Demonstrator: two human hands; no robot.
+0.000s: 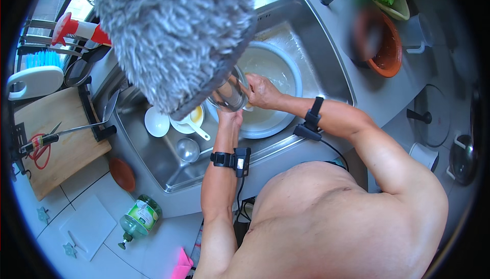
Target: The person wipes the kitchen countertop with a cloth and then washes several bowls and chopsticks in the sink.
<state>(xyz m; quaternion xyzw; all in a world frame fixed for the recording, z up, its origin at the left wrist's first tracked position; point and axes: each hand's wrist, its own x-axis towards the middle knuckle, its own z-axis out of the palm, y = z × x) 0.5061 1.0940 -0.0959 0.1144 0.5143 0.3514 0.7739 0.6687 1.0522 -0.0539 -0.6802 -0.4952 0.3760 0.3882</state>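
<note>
Over a light blue-grey plastic basin [298, 83] of cloudy water, a shiny round vessel [229, 93] is held between both hands. Whether it is glass or metal, I cannot tell. My left hand [234, 116] grips it from below, its fingers mostly hidden by the vessel. My right hand [264, 90] has its fingers at the vessel's right side, with a small pale thing [249, 107] below them, too hidden to name. Grey shaggy fabric [172, 37] close to the camera covers part of the vessel and basin.
In the steel sink [141, 156] lie a white bowl [157, 121], a white spoon [197, 127] over a yellow-stained dish, and a metal ladle [188, 150]. A green soap pump bottle [141, 216], wooden board [69, 137] and brown clay bowl [388, 49] stand around it. Cables hang from both wrist straps.
</note>
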